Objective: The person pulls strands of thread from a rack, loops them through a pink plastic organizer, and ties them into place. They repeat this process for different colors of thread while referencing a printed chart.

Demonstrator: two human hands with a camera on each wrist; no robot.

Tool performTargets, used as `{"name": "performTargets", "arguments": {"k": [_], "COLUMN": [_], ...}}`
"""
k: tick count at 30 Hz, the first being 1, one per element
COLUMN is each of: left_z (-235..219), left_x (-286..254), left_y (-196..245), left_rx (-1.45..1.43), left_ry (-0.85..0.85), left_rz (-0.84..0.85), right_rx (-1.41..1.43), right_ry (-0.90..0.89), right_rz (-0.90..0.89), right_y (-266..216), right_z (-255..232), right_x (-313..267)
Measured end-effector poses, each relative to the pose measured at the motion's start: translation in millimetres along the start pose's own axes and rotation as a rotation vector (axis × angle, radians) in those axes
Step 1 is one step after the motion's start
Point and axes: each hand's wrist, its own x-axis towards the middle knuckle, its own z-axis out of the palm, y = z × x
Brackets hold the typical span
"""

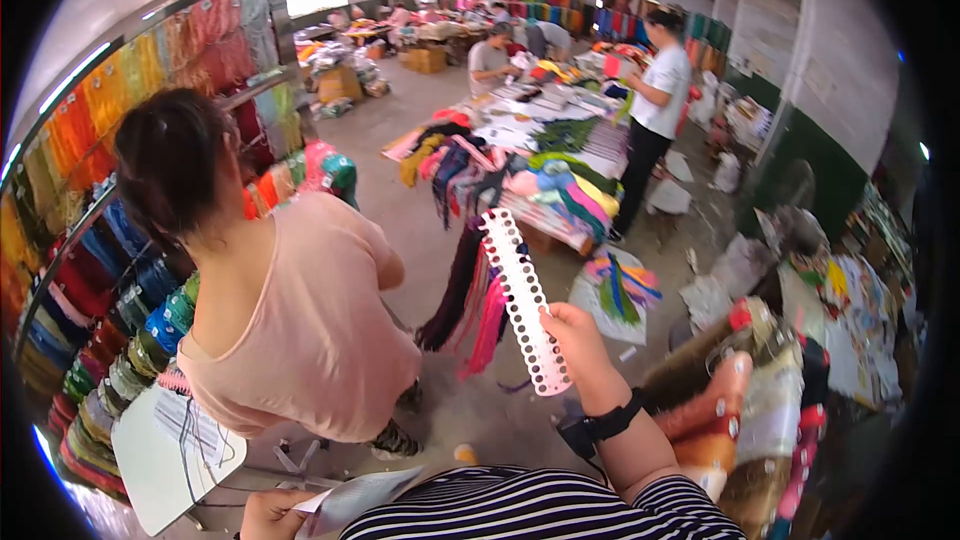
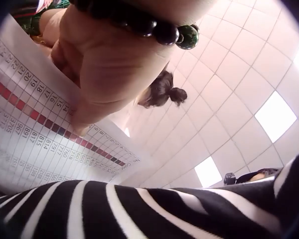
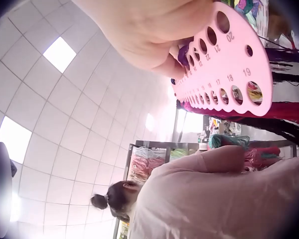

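My right hand [image 1: 580, 348] is raised in front of me and pinches a long pale-pink thread card [image 1: 523, 302] near its lower end. Rows of round holes run along both edges of the card, and the right wrist view shows printed numbers beside them. No thread hangs from its holes. Low at the left, my left hand [image 1: 268, 516] holds a paper sheet [image 1: 365, 493] close to my striped top. In the left wrist view the sheet carries a printed chart with numbers and a row of red, pink and dark colour squares; the thumb lies across it.
A person in a pink top [image 1: 300, 310] stands close at my left, beside racks of coloured yarn [image 1: 120, 80]. Ahead is a table heaped with yarn skeins [image 1: 570, 180], with people around it. Wrapped yarn bundles [image 1: 715, 400] lie at my right; a white table [image 1: 165, 460] is lower left.
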Motion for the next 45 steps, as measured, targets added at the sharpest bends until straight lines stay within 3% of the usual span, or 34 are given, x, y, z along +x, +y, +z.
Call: {"name": "performTargets", "arguments": {"k": [1,6,13,16,20,26,28,32,35,45], "left_z": [8.1,29.6,47.5,72.5,99.7,138.3,136.6,133.6,119.8,65.2], "left_x": [14.4,104.2,216.3,268.3,338.7,446.1,483.5,562.6,610.4,691.3], "left_y": [3.7,6.8,58.9,88.8,144.1,162.7,170.7,144.5,102.2,30.4], "left_rx": [-0.139,-0.047,-0.102,-0.23,-0.211,-0.318,-0.326,-1.075,-1.297,-1.352], "left_ry": [-0.006,0.115,0.098,0.241,0.377,0.661,0.771,0.945,0.958,1.137], "left_rz": [-0.04,-0.036,-0.091,-0.055,-0.135,-0.193,-0.22,-0.191,-0.167,-0.165], "right_rx": [-0.006,-0.11,-0.177,-0.196,-0.183,-0.16,-0.084,0.009,0.053,0.026], "right_ry": [-0.017,-0.058,-0.118,-0.171,-0.301,-0.455,-0.479,-0.602,-0.688,-0.994], "right_rz": [-0.015,-0.002,0.086,0.086,0.107,0.161,0.176,0.125,0.156,0.227], "right_y": [0.6,-5.7,-35.9,-42.6,-42.1,-67.3,-70.1,-75.0,-82.5,-97.7], "right_z": [-1.3,-11.0,-52.3,-61.1,-82.4,-87.2,-74.4,-32.8,17.8,149.3], "right_x": [20.8,108.3,217.8,274.4,368.7,478.1,510.4,569.2,598.1,669.3]}}
